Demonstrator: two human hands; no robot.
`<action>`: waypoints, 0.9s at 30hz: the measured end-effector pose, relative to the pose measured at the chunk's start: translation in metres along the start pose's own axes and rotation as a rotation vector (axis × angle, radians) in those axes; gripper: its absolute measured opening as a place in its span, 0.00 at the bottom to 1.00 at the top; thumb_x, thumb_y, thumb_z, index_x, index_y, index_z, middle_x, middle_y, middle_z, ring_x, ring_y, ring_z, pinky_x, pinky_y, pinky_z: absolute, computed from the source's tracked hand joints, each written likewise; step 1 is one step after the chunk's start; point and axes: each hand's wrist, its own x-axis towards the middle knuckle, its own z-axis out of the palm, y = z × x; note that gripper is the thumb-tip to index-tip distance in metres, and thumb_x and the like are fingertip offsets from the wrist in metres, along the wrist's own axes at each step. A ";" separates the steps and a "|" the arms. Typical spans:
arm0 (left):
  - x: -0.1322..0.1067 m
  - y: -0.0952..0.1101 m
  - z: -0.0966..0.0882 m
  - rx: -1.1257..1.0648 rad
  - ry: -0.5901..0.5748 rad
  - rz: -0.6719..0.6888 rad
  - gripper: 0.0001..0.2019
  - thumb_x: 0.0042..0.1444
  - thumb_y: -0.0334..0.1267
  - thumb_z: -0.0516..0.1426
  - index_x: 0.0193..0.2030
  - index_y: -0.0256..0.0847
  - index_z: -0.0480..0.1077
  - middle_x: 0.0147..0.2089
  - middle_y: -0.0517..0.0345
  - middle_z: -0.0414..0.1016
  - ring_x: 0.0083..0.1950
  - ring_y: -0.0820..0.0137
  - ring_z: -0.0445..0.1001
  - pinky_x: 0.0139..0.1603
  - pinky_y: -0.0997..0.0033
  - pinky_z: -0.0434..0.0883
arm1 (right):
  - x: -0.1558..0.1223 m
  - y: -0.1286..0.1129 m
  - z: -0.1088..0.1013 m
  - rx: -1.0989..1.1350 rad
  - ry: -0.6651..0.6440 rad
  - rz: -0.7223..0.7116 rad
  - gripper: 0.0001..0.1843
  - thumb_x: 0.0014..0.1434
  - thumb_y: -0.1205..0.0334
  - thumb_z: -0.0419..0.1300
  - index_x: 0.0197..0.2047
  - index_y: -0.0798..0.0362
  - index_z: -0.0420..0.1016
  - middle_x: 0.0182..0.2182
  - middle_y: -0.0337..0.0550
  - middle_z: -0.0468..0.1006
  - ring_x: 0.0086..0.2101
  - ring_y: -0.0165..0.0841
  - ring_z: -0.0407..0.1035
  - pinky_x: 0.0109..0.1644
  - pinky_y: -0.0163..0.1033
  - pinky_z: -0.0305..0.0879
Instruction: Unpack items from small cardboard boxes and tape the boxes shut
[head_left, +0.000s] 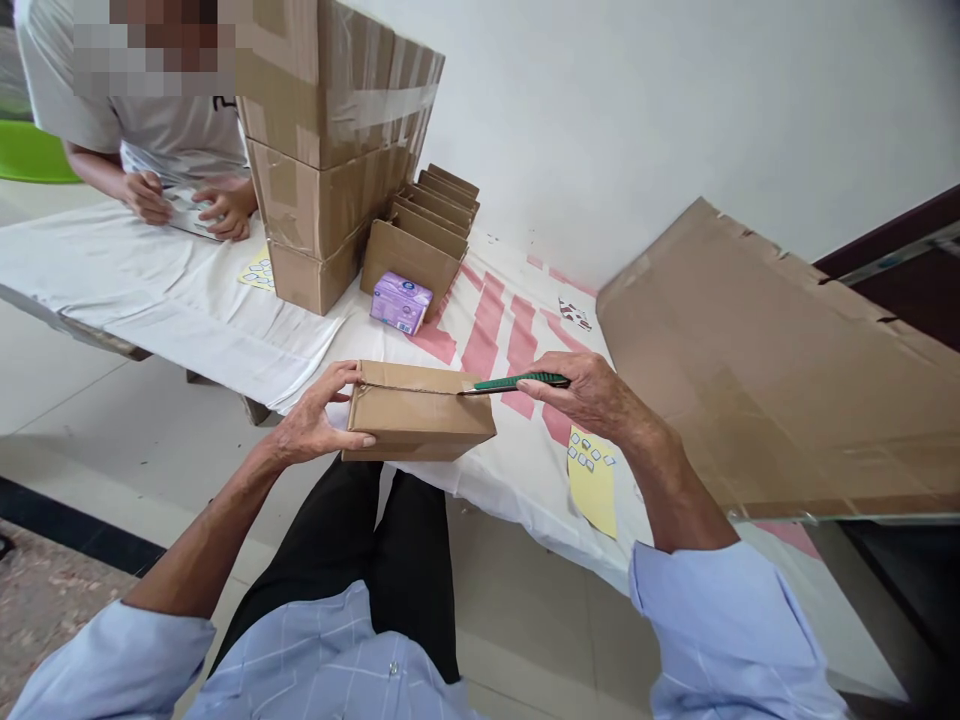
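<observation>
Box at table's near edge, between the hands, long axis running left to right. Left hand, nearer, grips its left end, thumb in front. Right hand, beyond the right end, grips cutter; tip at top seam.

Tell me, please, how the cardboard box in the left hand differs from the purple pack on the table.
The cardboard box is plain brown, whereas the purple pack carries print. The cardboard box is larger than the purple pack. The left hand grips the cardboard box; no hand touches the purple pack. Both are block-shaped.
</observation>
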 end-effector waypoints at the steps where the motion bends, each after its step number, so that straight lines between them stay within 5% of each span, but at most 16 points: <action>1: 0.000 0.001 0.000 -0.003 -0.003 0.001 0.38 0.51 0.54 0.76 0.66 0.50 0.72 0.77 0.41 0.65 0.79 0.43 0.67 0.66 0.44 0.81 | -0.003 0.002 -0.002 0.007 0.004 0.020 0.14 0.68 0.50 0.65 0.39 0.48 0.89 0.32 0.42 0.86 0.31 0.35 0.72 0.35 0.41 0.61; 8: 0.000 0.004 0.000 -0.033 -0.009 -0.002 0.37 0.53 0.56 0.75 0.67 0.53 0.72 0.76 0.44 0.65 0.78 0.44 0.67 0.66 0.44 0.81 | -0.030 0.024 -0.011 -0.028 0.091 0.109 0.16 0.67 0.47 0.65 0.35 0.48 0.87 0.32 0.44 0.85 0.30 0.36 0.72 0.35 0.43 0.63; 13: -0.003 0.007 -0.004 0.006 -0.042 -0.031 0.42 0.54 0.58 0.75 0.73 0.57 0.69 0.79 0.44 0.63 0.80 0.42 0.64 0.67 0.42 0.80 | -0.055 0.061 0.000 0.048 0.345 0.171 0.15 0.65 0.46 0.66 0.39 0.47 0.86 0.35 0.44 0.85 0.34 0.39 0.75 0.39 0.44 0.68; 18: -0.003 0.010 -0.008 0.017 -0.066 -0.052 0.46 0.55 0.66 0.72 0.77 0.58 0.66 0.80 0.44 0.62 0.81 0.40 0.63 0.67 0.43 0.79 | -0.085 0.094 0.075 0.177 0.533 0.346 0.19 0.65 0.42 0.63 0.44 0.50 0.84 0.38 0.46 0.85 0.39 0.43 0.77 0.46 0.47 0.73; 23: 0.001 0.018 -0.010 0.026 -0.074 -0.095 0.39 0.63 0.67 0.65 0.76 0.58 0.68 0.79 0.44 0.64 0.80 0.39 0.63 0.68 0.41 0.78 | -0.115 0.111 0.160 0.091 0.568 0.461 0.21 0.64 0.42 0.62 0.47 0.50 0.83 0.44 0.52 0.84 0.45 0.48 0.76 0.53 0.54 0.73; 27: 0.006 0.029 -0.013 0.076 -0.099 -0.072 0.34 0.63 0.63 0.67 0.72 0.57 0.73 0.78 0.46 0.64 0.80 0.40 0.63 0.69 0.41 0.78 | -0.122 0.108 0.188 0.091 0.548 0.421 0.20 0.64 0.42 0.63 0.46 0.49 0.82 0.42 0.52 0.83 0.46 0.50 0.74 0.56 0.58 0.73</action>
